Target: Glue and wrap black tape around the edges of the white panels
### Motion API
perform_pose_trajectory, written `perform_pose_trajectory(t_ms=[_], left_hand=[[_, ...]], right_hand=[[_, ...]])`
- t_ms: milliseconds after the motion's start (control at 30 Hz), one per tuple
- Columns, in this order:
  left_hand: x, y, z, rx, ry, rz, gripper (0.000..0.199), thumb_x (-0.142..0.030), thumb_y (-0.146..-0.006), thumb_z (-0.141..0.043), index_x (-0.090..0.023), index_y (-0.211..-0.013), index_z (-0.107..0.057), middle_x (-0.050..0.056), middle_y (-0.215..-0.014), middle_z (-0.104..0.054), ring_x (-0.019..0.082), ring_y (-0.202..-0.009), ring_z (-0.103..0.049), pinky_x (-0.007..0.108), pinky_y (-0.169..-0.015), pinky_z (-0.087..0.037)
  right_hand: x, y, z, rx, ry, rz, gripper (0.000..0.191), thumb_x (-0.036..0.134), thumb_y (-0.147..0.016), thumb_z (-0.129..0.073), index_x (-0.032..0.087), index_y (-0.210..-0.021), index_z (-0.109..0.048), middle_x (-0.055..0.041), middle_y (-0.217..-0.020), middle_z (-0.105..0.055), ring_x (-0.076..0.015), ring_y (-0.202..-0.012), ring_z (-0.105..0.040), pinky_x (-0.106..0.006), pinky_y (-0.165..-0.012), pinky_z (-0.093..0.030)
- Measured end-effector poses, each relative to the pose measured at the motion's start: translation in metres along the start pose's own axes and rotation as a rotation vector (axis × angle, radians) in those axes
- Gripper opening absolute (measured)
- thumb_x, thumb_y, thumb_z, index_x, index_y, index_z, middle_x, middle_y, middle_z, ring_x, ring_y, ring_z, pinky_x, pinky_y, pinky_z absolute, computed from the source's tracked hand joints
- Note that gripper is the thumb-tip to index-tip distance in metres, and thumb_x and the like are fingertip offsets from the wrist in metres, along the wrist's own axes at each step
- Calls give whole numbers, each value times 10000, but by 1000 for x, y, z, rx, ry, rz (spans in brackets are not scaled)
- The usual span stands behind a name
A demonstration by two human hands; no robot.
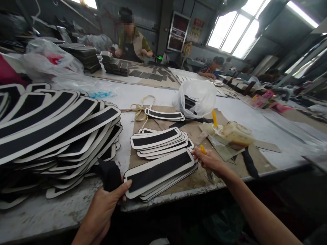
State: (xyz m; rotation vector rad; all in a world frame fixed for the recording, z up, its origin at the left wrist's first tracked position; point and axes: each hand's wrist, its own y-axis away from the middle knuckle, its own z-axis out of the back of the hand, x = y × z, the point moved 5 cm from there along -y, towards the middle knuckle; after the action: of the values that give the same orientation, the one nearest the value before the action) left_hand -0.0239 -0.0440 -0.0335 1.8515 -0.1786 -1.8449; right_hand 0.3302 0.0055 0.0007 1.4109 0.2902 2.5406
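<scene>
My left hand [106,202] pinches the near left corner of a long black panel with a white border [160,172], thumb on top. A bunched black fabric strip [111,174] sits in or against the same hand; its exact hold is hidden. The panel lies over several similar ones in a slightly fanned stack. My right hand [211,161] is closed around a yellow-handled brush [203,149], its lower end blurred below the palm. The fingertips of that hand touch or nearly touch the panel's right end. Just behind is another stack of bordered panels [157,139].
A large heap of curved panels [61,129] covers the left side. Behind the stacks stand a white plastic bag [200,95] and a smeared glue tub [236,134] beside a yellow handle [214,118]. A black strip [249,163] hangs near the table edge. Co-workers [133,41] work across the table.
</scene>
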Motion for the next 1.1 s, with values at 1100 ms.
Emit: perform_pose_trajectory(t_ms=[1100], left_hand=[[2,6,-9,136,132,-31,402,-374,-631,-751,-105,-919,-673,78,-887,-698,243,-865,-626,326,-813,-477]], right_hand=[[15,2,-13,67,438,80,303,515,-763,-531,214,-724,-520,-4,-642,-567,-182,-581,-547,-287,-529,-424]])
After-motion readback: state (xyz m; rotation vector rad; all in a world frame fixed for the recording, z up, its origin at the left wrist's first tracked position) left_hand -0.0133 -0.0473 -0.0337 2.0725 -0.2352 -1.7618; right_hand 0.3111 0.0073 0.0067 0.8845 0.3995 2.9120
